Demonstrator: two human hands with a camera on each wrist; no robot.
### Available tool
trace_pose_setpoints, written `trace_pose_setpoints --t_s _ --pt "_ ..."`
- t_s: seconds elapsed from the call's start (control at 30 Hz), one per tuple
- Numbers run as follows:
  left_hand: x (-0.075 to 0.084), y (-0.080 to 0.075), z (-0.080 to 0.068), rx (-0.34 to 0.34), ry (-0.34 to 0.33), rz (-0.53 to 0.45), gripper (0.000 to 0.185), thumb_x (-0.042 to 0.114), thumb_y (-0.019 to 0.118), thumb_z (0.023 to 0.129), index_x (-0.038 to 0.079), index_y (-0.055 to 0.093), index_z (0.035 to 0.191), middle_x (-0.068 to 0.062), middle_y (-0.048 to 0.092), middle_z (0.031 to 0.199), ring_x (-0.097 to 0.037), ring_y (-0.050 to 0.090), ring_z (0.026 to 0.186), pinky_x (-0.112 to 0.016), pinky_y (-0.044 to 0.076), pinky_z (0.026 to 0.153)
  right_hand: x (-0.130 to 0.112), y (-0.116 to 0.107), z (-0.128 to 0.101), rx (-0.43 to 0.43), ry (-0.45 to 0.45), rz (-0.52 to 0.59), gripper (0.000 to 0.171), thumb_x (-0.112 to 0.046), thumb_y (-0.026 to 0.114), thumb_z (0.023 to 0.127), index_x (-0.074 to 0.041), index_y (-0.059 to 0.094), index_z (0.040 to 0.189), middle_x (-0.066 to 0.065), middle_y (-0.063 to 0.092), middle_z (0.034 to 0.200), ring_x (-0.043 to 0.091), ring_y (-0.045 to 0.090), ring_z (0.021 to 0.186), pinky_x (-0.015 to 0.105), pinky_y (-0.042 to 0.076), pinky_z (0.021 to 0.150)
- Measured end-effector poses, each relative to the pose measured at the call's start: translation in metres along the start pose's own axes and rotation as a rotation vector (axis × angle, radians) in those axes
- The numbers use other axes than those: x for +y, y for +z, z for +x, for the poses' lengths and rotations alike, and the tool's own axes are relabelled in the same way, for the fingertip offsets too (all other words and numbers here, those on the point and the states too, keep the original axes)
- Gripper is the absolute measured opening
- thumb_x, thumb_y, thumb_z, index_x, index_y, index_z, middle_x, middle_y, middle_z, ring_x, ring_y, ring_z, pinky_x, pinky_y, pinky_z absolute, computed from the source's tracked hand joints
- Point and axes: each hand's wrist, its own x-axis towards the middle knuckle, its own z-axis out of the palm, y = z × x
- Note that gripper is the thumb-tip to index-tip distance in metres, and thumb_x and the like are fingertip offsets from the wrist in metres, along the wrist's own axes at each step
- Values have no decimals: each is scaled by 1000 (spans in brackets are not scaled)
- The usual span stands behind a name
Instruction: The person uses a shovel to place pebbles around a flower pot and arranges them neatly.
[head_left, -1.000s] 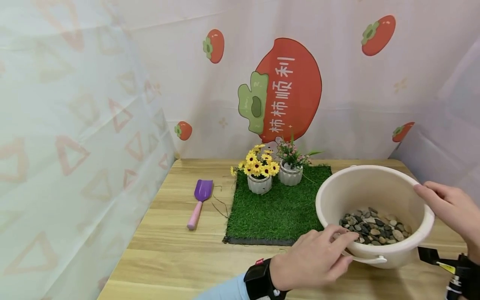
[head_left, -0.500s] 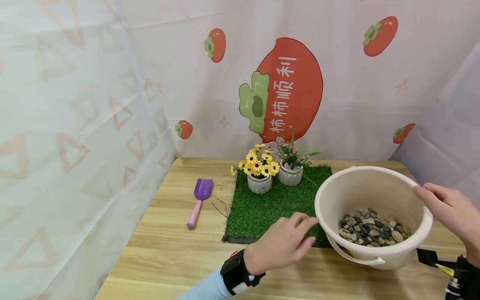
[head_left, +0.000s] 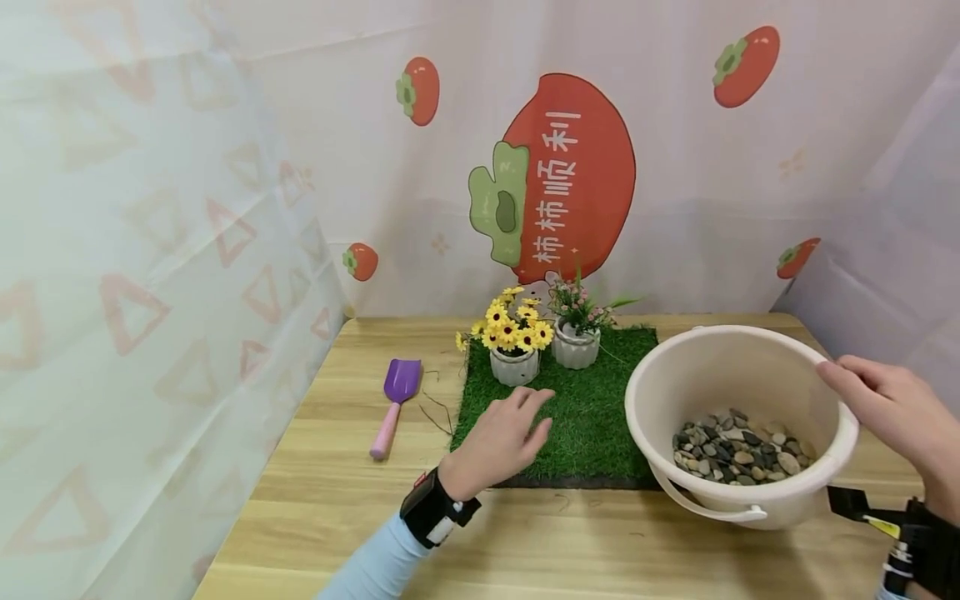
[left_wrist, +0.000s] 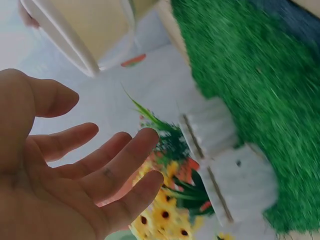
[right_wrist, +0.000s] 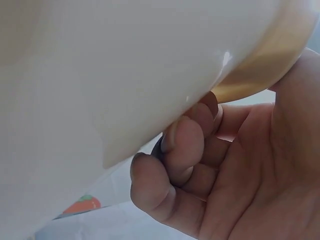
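A cream bucket (head_left: 675,367) with pebbles (head_left: 738,450) in its bottom stands at the right of the table, its handle hanging down in front. My right hand (head_left: 888,408) grips its right rim, thumb over the edge; in the right wrist view the curled fingers (right_wrist: 182,145) lie against the outer wall. My left hand (head_left: 495,442) hovers over the front left of the green turf mat (head_left: 592,433), holding nothing, fingers loosely bent and apart in the left wrist view. Ahead of it on the mat stand a pot of yellow flowers (head_left: 513,367) and a pot of pink flowers (head_left: 576,346).
A purple scoop with a pink handle (head_left: 386,429) lies on the wooden table (head_left: 322,492) left of the mat. Thin dark strands (head_left: 437,410) lie beside it. Printed cloth (head_left: 300,125) hangs around the back and sides.
My left hand has let go of the bucket's near rim and moved left over the mat. The right hand keeps its grip on the bucket, which stays about where it was.
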Motion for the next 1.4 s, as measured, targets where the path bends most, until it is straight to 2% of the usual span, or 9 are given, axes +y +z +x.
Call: trace_pose_setpoints --t_s 0.2,0.37,0.67,0.8,0.9,1.07,1.23,1.4 --pt "-18 -1 -8 -2 -67 40 40 23 52 102 6 52 138 -9 65 116 -11 61 76 -27 51 70 -3 -1 0 -19 3 -12 37 -32 43 104 -2 61 90 -5 53 62 6 42 54 25 30 53" --pt "-29 -4 -15 -14 -119 42 40 23 53 102 6 52 138 -10 65 117 -17 64 88 -32 52 76 -5 0 -1 -20 9 -14 38 -32 43 105 -1 62 92 -4 55 62 6 43 54 25 32 53" --pt "-44 -6 -22 -14 -150 47 40 21 55 100 1 53 135 -14 65 115 -20 64 89 -35 54 79 -6 1 -1 -29 1 -18 37 -31 43 104 -1 62 93 -4 54 64 5 42 56 25 31 53" --pt "-51 -7 -26 -19 -171 31 41 20 55 100 0 53 135 -14 64 112 -16 60 83 -31 52 75 -7 0 -1 -29 -1 -18 36 -31 44 104 -2 62 94 -5 54 65 4 42 57 24 32 53" --pt "-57 -10 -29 -4 -189 25 41 19 56 100 -1 52 136 -15 64 111 -17 60 83 -32 52 75 -7 -1 -1 -24 -2 -25 36 -32 44 104 -2 63 93 -5 53 64 4 42 56 24 31 53" --pt "-69 -16 -38 68 -225 49 40 16 60 97 -2 54 132 -18 65 112 -26 64 89 -39 54 79 -7 -1 2 -32 -6 -21 37 -31 43 104 -1 63 94 -3 57 66 3 43 57 24 31 54" --pt "-85 -20 -45 86 -299 97 37 15 61 97 0 57 131 -19 65 116 -29 66 90 -41 55 76 -7 -1 2 -27 -16 -23 38 -30 43 104 1 63 95 -4 56 65 3 42 56 24 31 53" --pt "-99 -19 -53 52 -369 136 37 18 60 97 2 58 130 -18 66 114 -29 65 88 -43 55 74 -5 0 0 -16 -13 -25 39 -31 44 104 1 64 94 -6 55 63 3 42 55 24 31 53"
